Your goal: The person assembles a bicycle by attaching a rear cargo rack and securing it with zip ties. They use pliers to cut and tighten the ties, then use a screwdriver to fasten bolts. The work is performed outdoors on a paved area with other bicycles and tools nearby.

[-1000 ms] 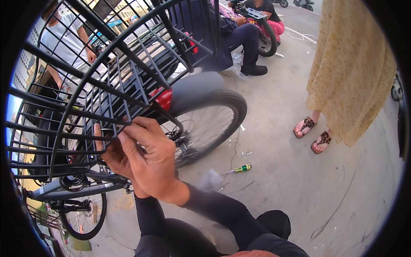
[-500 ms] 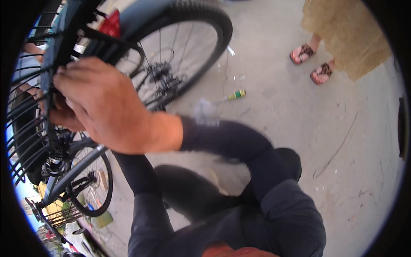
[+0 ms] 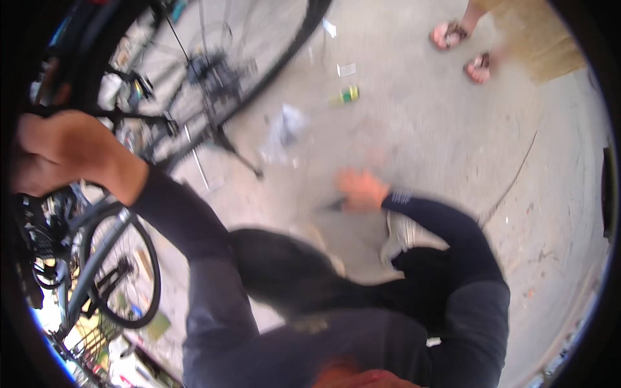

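At the far left, my left hand (image 3: 71,152) is closed and raised against the dark rear part of a bicycle (image 3: 107,242). Its fingertips fade into the dark rim of the picture, so what they grip is hidden. My right hand (image 3: 363,189) is low over the concrete floor in front of my knees, blurred, with its fingers stretched out to the left. A small dark pointed thing (image 3: 333,205) shows beside its fingers, too blurred to name. Beyond are the bicycle's rear wheel (image 3: 284,61) and its kickstand (image 3: 240,157).
A crumpled clear plastic bag (image 3: 284,129) and a green-yellow screwdriver handle (image 3: 349,94) lie on the floor, with a small clear scrap (image 3: 346,69) beyond. At the upper right stand a person's sandalled feet (image 3: 448,35), next to brown cardboard (image 3: 543,45).
My right hand has come away from the bicycle's rack and moved down to the right, over the floor. My left hand stays at the bicycle. The view has shifted.
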